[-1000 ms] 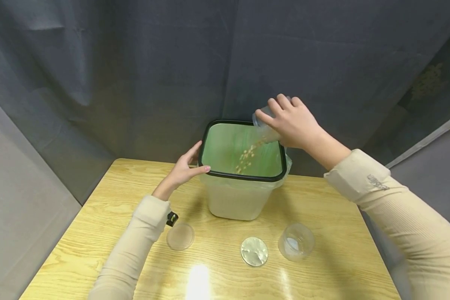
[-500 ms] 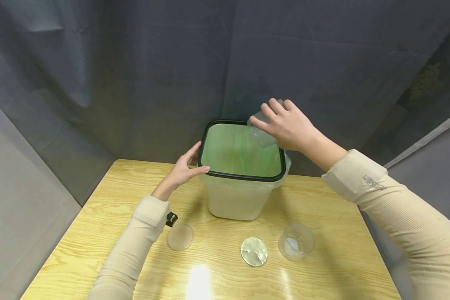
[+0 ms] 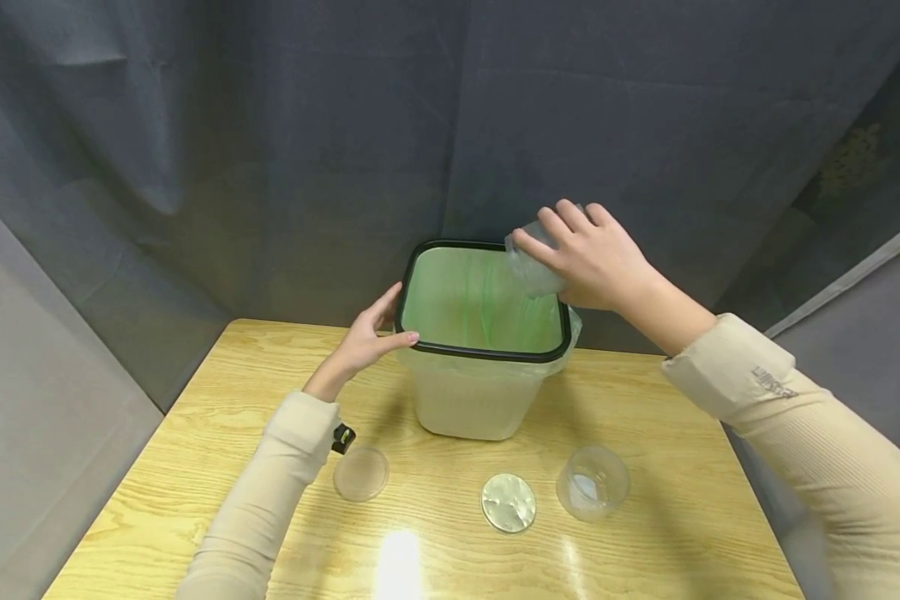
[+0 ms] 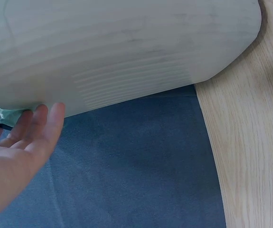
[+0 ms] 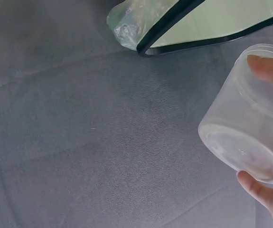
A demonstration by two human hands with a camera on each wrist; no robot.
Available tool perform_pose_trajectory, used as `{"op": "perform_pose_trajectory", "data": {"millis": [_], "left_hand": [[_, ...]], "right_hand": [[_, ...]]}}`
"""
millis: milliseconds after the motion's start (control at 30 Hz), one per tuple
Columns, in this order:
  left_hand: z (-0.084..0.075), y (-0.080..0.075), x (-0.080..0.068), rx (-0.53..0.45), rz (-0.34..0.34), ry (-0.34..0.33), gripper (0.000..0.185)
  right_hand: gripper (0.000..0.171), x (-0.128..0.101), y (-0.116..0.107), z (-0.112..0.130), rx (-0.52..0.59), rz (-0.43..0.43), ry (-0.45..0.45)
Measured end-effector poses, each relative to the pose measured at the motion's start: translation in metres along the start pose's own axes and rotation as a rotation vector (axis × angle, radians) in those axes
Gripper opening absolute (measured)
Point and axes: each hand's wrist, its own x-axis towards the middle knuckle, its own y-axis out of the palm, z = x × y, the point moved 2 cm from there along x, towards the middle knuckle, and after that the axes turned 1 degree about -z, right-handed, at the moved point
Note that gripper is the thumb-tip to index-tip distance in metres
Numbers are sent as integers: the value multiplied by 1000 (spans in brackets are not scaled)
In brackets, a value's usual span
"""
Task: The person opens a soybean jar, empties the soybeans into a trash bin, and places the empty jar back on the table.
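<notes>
In the head view, a pale trash bin [image 3: 468, 408] with a black rim and a green liner [image 3: 457, 292] stands at the back of the table. My left hand [image 3: 360, 337] holds its left front corner, thumb at the rim. In the left wrist view the fingers [image 4: 55, 121] lie against the bin's outer wall beside the bunched liner. My right hand [image 3: 592, 258] grips a clear plastic tub [image 5: 226, 109] by its side, tilted mouth-down over the bin's right part. No contents show inside the tub.
On the wooden table [image 3: 270, 367] lie a clear round lid [image 3: 361, 473] at left and a silver foil disc [image 3: 508, 503] in front of the bin. A second clear tub [image 3: 607, 479] stands right of the disc. Dark curtain [image 3: 330, 150] hangs close behind.
Small pale pieces were falling from the tub into the bin a second ago; none fall now. The right hand with the tub dipped left, then came back right. The left hand stayed put.
</notes>
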Motion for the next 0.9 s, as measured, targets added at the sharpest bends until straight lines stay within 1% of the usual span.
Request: {"op": "perform_pose_trajectory", "data": {"millis": [67,133,300,467,667,767,900], "left_hand": [[1,0,0,-2,3,2,80],[1,0,0,-1,6,2,80],[2,-1,1,3,4,4,79],[2,-1,2,-1,-1,8,79],[3,-1,1,-10,1,4,79],[3,-2,1,-11,-2,11,79],[3,-2,0,-6,-3,6,79]], "right_hand": [[91,-3,-2,1,29,6,30],[93,-7,-4,2,93,15,83],[91,-17,-5,7,272,25,223],[91,-25,-6,16,401,40,329],[89,-35,-11,27,557,78,483],[88,-39,-14,33,639,59,537],[89,-47,-15,42,759,-12,556]]}}
